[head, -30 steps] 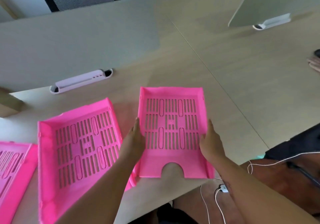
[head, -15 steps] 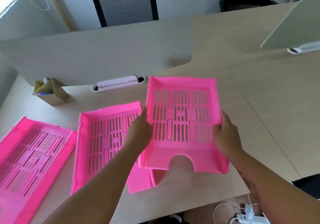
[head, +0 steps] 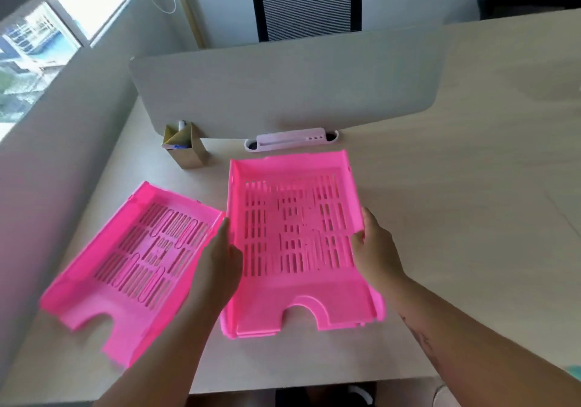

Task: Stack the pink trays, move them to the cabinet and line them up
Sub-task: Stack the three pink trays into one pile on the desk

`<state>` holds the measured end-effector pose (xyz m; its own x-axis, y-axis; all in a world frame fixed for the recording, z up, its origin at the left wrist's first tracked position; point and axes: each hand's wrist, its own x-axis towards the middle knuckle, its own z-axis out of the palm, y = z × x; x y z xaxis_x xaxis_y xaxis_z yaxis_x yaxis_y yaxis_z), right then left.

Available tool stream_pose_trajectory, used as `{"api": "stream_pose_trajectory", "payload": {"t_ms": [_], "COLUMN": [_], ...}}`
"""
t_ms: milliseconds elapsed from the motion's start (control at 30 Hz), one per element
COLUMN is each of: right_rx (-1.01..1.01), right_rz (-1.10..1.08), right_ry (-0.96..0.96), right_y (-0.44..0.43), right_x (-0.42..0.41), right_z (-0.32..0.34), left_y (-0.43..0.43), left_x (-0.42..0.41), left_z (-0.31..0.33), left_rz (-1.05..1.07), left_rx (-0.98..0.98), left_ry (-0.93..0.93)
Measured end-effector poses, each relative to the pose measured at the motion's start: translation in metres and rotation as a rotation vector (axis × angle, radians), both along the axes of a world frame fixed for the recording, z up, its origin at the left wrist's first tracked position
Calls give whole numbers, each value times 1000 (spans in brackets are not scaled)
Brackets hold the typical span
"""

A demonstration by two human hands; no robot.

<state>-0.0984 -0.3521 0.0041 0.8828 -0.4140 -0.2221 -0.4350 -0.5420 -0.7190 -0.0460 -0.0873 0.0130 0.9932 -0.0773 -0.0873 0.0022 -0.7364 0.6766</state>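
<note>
The left hand point(head: 220, 259) and the right hand point(head: 374, 249) are closed on the two long side walls of the upper pink tray point(head: 295, 237), which is held in the centre of the frame. Under its near edge a second rim is seen, so this tray is judged to be set into another pink tray, the lower tray point(head: 251, 332), and the first stacking step seems nearly done. A third tray, the loose tray point(head: 138, 259), lies apart at the lower left on the worktop point(head: 456, 218), turned at an angle, not yet stacked. The carrying and the lining up are judged still to be done. No cabinet is seen in the frame. The lower tray is almost fully covered, and whether the two trays are fully seated cannot be told.
</note>
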Motion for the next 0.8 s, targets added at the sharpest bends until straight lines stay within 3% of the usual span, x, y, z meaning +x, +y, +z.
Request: {"api": "stream_pose_trajectory", "payload": {"t_ms": [367,667,800], "right_rx": [-25,102,132], "right_rz": [17,-59,-91], "right_ry": [35,70,74], "right_y": [23,16,20], "right_x": [0,4,-8], "right_z": [-14,-13,-15], "left_y": [35,28,31], "left_x": [5,-7,-26], "left_z": [-14,-15,-12], "left_rz": [-86,-105,-9], "left_rx": [-82,-477,-520], "left_ry": [114,317,414]}}
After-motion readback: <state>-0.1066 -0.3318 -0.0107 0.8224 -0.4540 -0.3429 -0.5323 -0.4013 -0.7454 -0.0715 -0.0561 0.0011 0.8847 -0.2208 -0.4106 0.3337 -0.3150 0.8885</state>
